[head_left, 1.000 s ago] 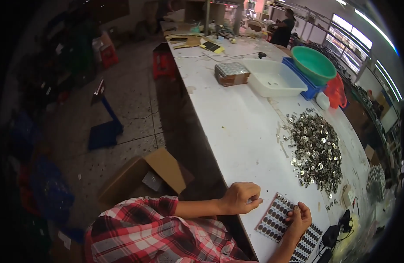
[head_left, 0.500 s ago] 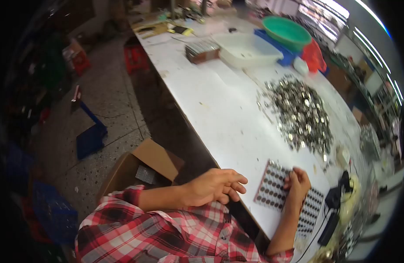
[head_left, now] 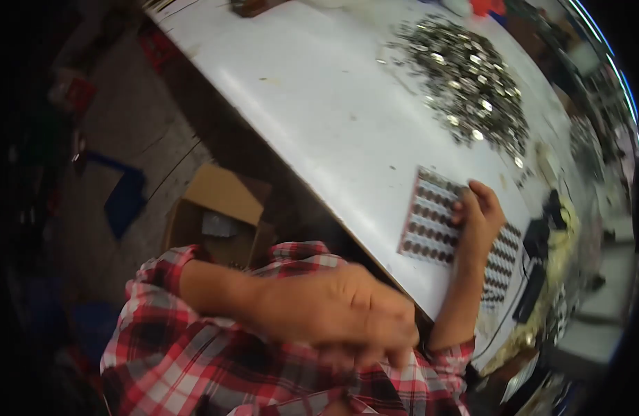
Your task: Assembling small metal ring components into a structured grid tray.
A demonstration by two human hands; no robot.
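A flat sheet [head_left: 428, 223] with rows of dark round discs lies near the table's front edge. My right hand [head_left: 480, 213] rests over its right part, fingers curled and pinched together; what they hold, if anything, is too small to make out. Beside it, partly under my right forearm, is a second sheet [head_left: 503, 258] with similar rows of discs. My left hand [head_left: 361, 315] is in front of my body, short of the table edge and apart from the sheets. Motion smears its fingers, so their state does not show.
A large heap of shiny metal pieces [head_left: 472, 80] spreads over the far right of the white table [head_left: 299, 104]. An open cardboard box [head_left: 219, 197] stands below the table's left edge. Black devices with a cable [head_left: 531, 274] lie at the right.
The view has tilted down, so the basins at the back have mostly left it. My left hand has come right and nearer my body. My right hand stays at the sheet.
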